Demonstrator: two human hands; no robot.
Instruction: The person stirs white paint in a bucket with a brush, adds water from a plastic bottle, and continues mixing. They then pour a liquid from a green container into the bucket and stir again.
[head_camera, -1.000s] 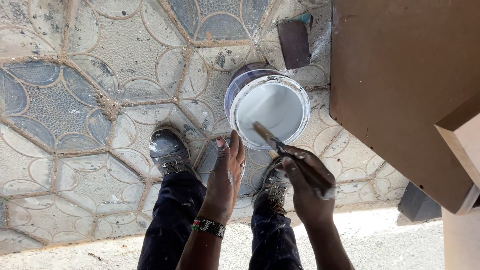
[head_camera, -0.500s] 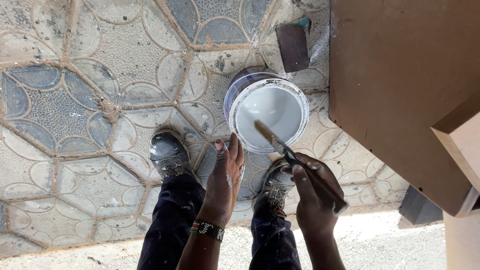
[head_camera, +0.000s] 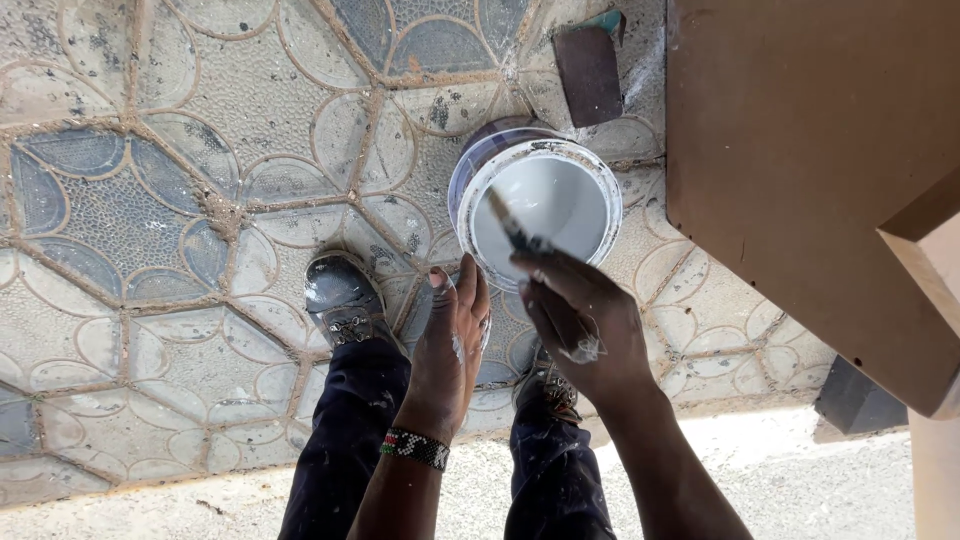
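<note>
Head view: right hand (head_camera: 580, 320) grips paintbrush (head_camera: 512, 232) over white paint bucket (head_camera: 545, 205); left hand (head_camera: 452, 335) open, empty. Dip shallow, wipe against rim.

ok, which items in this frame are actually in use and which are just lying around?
In use:
- paintbrush, gripped in the right hand, bristle end over the bucket
- white paint bucket on the floor
- left hand, open, beside the bucket
- brown board by the bucket, probably the workpiece

Lying about:
- dark scraper-like tool on the patterned floor
- dark block under the board
</note>
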